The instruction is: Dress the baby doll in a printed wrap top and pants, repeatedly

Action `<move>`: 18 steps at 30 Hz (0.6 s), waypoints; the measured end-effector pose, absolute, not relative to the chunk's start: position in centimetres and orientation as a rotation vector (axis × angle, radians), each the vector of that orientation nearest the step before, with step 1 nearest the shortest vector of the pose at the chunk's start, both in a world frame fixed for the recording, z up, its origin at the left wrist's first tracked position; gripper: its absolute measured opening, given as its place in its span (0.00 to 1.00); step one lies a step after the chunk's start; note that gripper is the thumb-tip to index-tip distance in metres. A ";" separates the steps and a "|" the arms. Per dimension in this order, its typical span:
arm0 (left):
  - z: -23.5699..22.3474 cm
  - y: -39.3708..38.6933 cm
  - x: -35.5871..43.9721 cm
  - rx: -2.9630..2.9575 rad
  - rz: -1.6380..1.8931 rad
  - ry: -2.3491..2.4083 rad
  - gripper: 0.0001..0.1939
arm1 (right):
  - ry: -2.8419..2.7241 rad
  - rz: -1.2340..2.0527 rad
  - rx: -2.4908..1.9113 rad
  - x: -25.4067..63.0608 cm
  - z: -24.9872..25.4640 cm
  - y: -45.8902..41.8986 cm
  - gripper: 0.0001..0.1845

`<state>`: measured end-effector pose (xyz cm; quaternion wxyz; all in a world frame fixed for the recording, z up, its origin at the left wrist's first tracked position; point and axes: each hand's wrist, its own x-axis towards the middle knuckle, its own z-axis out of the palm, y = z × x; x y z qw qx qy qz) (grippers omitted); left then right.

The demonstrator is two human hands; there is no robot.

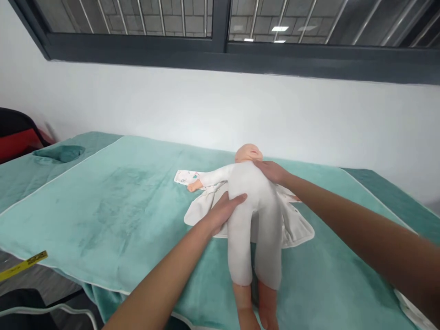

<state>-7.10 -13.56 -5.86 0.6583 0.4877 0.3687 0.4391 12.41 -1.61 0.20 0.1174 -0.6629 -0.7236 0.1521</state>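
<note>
1. One left hand (223, 213): fingers clasp a white-bodied, pink-headed baby doll (253, 185) by its hip.
2. Right hand (273, 172): fingers at its shoulder, grip unclear.
3. Below them: white, part-printed cloth garment (298, 229).

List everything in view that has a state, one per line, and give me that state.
Doll: face up, legs toward the camera, one arm stretched out sideways
White garment: spread open beneath the doll
Left hand: gripping the doll's side, thumb on top
Right hand: at the doll's shoulder, grip partly hidden
Green cover: spread out, hanging down at the near edge
Window: barred; open or shut, cannot tell
</note>
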 end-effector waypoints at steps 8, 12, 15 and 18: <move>-6.7 -11.4 -8.4 1.389 0.932 1.208 0.25 | -2.445 0.033 -2.006 11.9 1.4 -0.8 0.34; -8.7 -10.1 -9.7 1.835 1.147 1.372 0.18 | -2.629 -0.263 -1.648 8.3 2.2 -0.8 0.27; -10.2 -9.9 -10.0 1.969 1.234 1.473 0.12 | -2.795 -0.107 -1.393 4.6 1.2 -0.5 0.23; -11.0 -10.2 -9.8 2.199 1.161 1.610 0.11 | -2.983 0.075 -1.340 1.3 -0.4 -0.2 0.22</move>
